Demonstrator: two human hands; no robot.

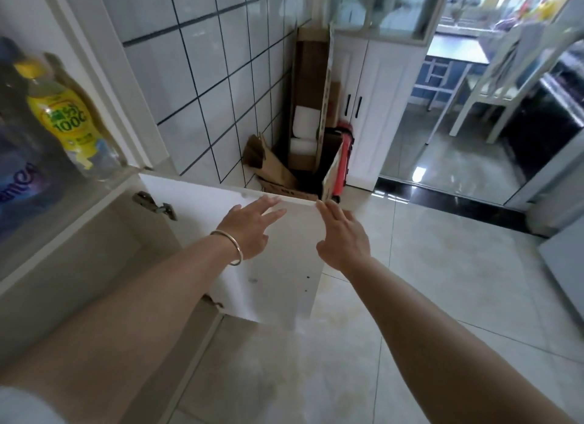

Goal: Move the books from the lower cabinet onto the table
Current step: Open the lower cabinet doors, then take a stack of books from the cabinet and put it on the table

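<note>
**Door's open, but no books in sight yet**

Your two forearms fill the bottom of the shot, closest to the camera, reaching out toward the white cabinet door [278, 265]. Your left hand [249, 230], the one with the bangle [232, 249] on the wrist, lies flat on the door's inner face with fingers spread and nothing in it. Your right hand [343, 237] sits at the door's free edge, fingers loosely extended, thumb apart; it's touching or just beside the edge, not clamped on anything.

The books themselves? Can't see a single one. The lower cabinet [79, 249] opening is off to the left and what shows of it looks bare, so they're either deeper in or out of frame. The table isn't clearly visible either.

Count-wise: two hands, one door, two hinges [155, 203], zero books showing. On the shelf above there's one yellow bottle [63, 120], plus a blue package [19, 183] beside it.

My guess on handling: books are stiff and stackable but get heavy quickly, and glossy covers slide. I'd grab them by the spine side with a palm underneath, a few at a time, not one big armful. The floor [410, 297] is shiny tile, so a dropped one will skid.
</note>
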